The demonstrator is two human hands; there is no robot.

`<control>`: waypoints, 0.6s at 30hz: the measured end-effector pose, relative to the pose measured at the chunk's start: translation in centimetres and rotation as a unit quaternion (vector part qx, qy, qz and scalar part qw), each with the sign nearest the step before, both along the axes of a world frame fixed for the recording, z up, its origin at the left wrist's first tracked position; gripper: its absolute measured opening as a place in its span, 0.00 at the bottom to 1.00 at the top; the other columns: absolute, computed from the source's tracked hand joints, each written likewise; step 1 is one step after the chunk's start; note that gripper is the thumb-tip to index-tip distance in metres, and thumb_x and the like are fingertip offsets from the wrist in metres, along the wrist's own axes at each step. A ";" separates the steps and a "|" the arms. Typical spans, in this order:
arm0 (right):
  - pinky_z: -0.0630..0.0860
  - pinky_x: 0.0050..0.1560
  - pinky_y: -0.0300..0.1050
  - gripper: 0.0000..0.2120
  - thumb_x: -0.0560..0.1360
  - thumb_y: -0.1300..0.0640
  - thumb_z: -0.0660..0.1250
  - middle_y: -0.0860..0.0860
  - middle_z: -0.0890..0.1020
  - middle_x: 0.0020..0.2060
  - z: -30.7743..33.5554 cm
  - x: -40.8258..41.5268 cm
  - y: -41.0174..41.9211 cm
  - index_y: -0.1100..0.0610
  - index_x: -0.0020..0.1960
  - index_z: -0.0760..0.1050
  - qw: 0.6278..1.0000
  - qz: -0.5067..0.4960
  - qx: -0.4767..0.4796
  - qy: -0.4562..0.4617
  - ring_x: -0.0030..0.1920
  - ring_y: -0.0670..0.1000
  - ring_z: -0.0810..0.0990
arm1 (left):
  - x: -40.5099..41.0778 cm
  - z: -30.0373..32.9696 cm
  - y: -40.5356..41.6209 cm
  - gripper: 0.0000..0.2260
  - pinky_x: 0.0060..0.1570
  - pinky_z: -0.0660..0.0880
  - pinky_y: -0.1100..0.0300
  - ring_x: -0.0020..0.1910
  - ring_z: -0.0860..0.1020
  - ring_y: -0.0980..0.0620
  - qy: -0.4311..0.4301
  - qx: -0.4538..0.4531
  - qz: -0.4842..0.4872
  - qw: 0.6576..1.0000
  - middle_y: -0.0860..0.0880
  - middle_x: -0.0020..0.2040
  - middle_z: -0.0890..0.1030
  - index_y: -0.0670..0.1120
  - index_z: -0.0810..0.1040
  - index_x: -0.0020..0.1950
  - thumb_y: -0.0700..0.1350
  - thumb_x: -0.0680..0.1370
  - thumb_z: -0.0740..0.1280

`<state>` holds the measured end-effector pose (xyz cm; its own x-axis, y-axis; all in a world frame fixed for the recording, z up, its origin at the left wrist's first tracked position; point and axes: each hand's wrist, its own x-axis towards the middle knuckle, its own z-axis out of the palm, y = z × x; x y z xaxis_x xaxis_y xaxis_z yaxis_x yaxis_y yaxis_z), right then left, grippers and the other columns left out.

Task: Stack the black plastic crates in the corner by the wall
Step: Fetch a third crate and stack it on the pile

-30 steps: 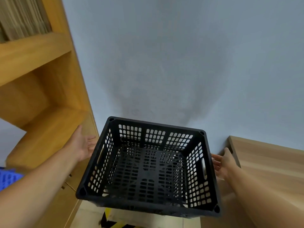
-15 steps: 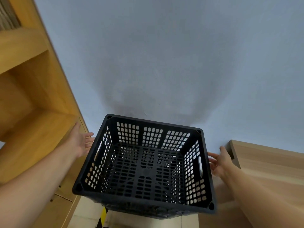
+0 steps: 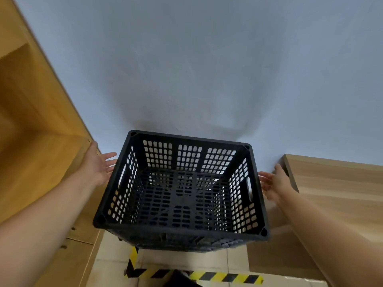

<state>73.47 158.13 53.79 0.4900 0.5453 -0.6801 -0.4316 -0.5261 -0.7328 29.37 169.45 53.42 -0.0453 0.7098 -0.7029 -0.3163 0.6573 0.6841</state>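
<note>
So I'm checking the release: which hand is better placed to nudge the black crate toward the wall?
Neither clearly: the left hand and right hand both hover open beside the black crate, apart from it.

left hand (image 3: 97, 166) spread open, right hand (image 3: 273, 183) likewise, both forearms outstretched

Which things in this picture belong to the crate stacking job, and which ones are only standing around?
Belong to the job:
- black crate, by the wall
- left hand, open beside it
- right hand, open beside it

Only standing around:
- wooden shelf unit
- wooden table
- yellow-black floor tape
</note>
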 end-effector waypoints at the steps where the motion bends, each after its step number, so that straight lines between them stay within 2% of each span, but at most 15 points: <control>1: 0.67 0.34 0.46 0.29 0.79 0.39 0.48 0.56 0.76 0.42 0.0 -0.1 -0.2 0.62 0.55 0.74 1.000 -0.001 0.003 -0.001 0.36 0.52 0.71 | 0.0 0.0 0.0 0.36 0.65 0.65 0.45 0.66 0.68 0.41 0.005 0.003 -0.008 1.000 0.39 0.70 0.68 0.41 0.67 0.71 0.67 0.77 0.46; 5: 0.69 0.36 0.45 0.32 0.79 0.38 0.48 0.56 0.75 0.41 -0.2 -0.4 -0.9 0.63 0.62 0.72 1.000 -0.022 0.020 0.005 0.35 0.51 0.70 | -0.5 -0.5 -0.5 0.36 0.70 0.61 0.47 0.70 0.65 0.43 0.024 0.013 -0.045 0.999 0.39 0.72 0.67 0.39 0.63 0.72 0.65 0.78 0.45; 8: 0.71 0.38 0.46 0.32 0.79 0.37 0.48 0.57 0.77 0.43 0.0 -0.9 -1.1 0.62 0.63 0.72 0.999 -0.024 0.028 -0.007 0.39 0.53 0.73 | -0.7 -1.5 -1.6 0.31 0.72 0.59 0.49 0.71 0.65 0.46 0.100 0.046 -0.102 0.989 0.43 0.72 0.67 0.40 0.63 0.72 0.61 0.80 0.45; 10: 0.72 0.43 0.46 0.30 0.79 0.38 0.48 0.57 0.78 0.46 0.1 -1.3 -1.6 0.62 0.64 0.71 0.999 -0.015 0.032 -0.020 0.43 0.53 0.75 | -0.4 -1.9 -3.1 0.24 0.66 0.65 0.51 0.66 0.70 0.47 0.169 0.085 -0.156 0.969 0.46 0.67 0.72 0.46 0.69 0.68 0.58 0.81 0.47; 12: 0.72 0.50 0.46 0.28 0.80 0.42 0.48 0.56 0.77 0.51 0.0 -1.9 -2.6 0.61 0.67 0.70 0.998 0.009 0.042 -0.055 0.47 0.52 0.76 | -0.1 -2.5 -4.7 0.19 0.58 0.71 0.50 0.60 0.74 0.46 0.255 0.128 -0.229 0.931 0.48 0.62 0.76 0.53 0.74 0.59 0.58 0.81 0.48; 13: 0.72 0.50 0.45 0.25 0.81 0.44 0.49 0.55 0.77 0.52 0.1 -2.5 -3.3 0.61 0.66 0.69 0.996 0.023 0.040 -0.080 0.47 0.51 0.75 | -0.2 -3.2 -5.4 0.18 0.63 0.69 0.47 0.65 0.72 0.45 0.307 0.152 -0.268 0.901 0.48 0.67 0.73 0.55 0.73 0.62 0.58 0.80 0.50; 15: 0.72 0.44 0.44 0.20 0.81 0.46 0.50 0.55 0.78 0.50 -0.1 -3.7 -4.6 0.58 0.61 0.71 0.990 0.056 0.011 -0.131 0.46 0.52 0.76 | -0.3 -4.4 -7.2 0.22 0.72 0.55 0.47 0.76 0.56 0.47 0.394 0.195 -0.318 0.840 0.51 0.78 0.55 0.53 0.62 0.74 0.56 0.81 0.53; 16: 0.74 0.44 0.48 0.19 0.79 0.46 0.50 0.58 0.79 0.49 -0.4 -4.2 -5.2 0.57 0.56 0.73 0.984 0.071 -0.009 -0.164 0.46 0.54 0.77 | -0.4 -5.0 -7.9 0.24 0.73 0.52 0.47 0.77 0.50 0.48 0.420 0.205 -0.325 0.822 0.52 0.79 0.48 0.51 0.58 0.76 0.54 0.80 0.55; 18: 0.75 0.51 0.55 0.20 0.78 0.46 0.50 0.61 0.80 0.47 -1.7 -4.9 -6.4 0.58 0.48 0.74 0.960 0.113 -0.042 -0.254 0.47 0.59 0.78 | -0.2 -5.6 -9.2 0.27 0.73 0.52 0.45 0.77 0.48 0.46 0.460 0.212 -0.330 0.797 0.52 0.79 0.44 0.49 0.56 0.77 0.53 0.79 0.59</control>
<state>68.58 151.78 52.12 0.6462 0.6297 -0.4312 0.1021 -0.6313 -0.7688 29.17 160.28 47.78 0.0785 0.9572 -0.2784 0.7658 0.1209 0.6316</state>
